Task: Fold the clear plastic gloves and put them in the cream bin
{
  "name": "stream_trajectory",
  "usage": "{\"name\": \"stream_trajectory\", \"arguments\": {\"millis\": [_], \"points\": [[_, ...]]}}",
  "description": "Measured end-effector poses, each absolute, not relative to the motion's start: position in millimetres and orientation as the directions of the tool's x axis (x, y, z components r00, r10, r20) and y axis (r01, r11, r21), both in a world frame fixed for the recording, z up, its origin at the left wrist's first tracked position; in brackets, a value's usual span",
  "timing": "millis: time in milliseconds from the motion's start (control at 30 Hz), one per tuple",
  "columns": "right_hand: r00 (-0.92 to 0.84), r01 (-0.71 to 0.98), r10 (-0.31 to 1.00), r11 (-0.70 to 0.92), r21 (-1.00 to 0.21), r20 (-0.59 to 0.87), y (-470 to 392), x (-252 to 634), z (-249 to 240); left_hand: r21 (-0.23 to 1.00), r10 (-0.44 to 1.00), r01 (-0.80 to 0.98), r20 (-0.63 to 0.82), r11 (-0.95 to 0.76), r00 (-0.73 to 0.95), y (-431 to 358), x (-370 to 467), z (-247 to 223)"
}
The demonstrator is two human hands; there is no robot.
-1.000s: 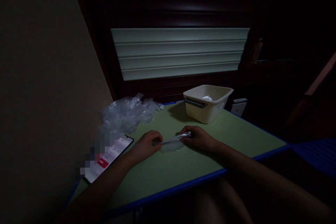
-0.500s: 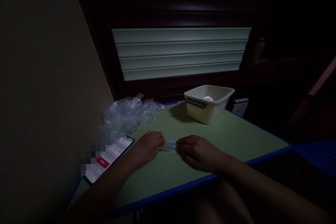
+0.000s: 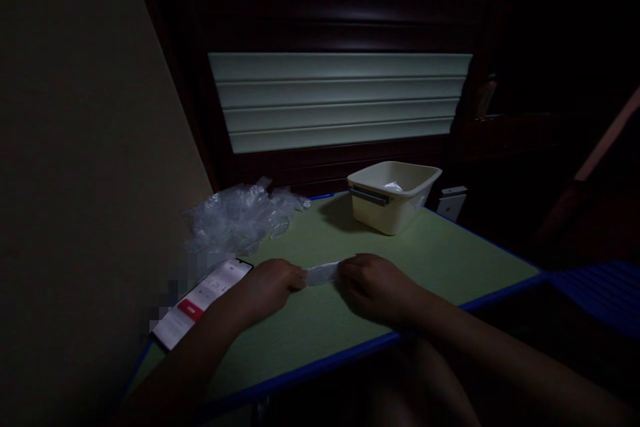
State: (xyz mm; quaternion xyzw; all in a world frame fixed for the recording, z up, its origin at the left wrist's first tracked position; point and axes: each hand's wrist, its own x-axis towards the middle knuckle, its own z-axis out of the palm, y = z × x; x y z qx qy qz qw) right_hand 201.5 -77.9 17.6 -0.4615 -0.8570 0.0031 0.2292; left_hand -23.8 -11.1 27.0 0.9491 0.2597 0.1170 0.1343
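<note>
"What do we have in our hands?"

"We have a clear plastic strip (image 3: 321, 273). Our left hand (image 3: 273, 288) pinches one end, and our right hand (image 3: 377, 288) has its fingers closed on the other."

"Where is it?"

"Between our two hands, over the green surface (image 3: 320, 337). Our hands are a little bit apart."

"What is near us?"

"A heap of crinkly plastic (image 3: 237, 217) is past our left hand. A phone (image 3: 213, 287) lies beside our left arm. Past our right hand we see a pale tub (image 3: 383, 213) with something shiny (image 3: 393, 186) inside."
</note>
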Motion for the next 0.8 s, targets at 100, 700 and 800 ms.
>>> {"name": "stream_trajectory", "arguments": {"millis": [100, 700, 800], "points": [[-0.483, 0.807, 0.805, 0.562, -0.181, 0.346, -79, 182, 18, 0.349, 0.538, 0.468, 0.134, -0.812, 0.832, -13, -24, 29], [-0.368, 0.894, 0.902, 0.410, -0.181, 0.227, -85, 242, -13, 0.376, 0.555, 0.482, 0.112, -0.792, 0.824, -11, -27, 28], [-0.341, 0.898, 0.895, 0.400, -0.183, 0.287, -86, 248, -12, 0.355, 0.542, 0.473, 0.124, -0.806, 0.831, -11, -26, 29]]}}
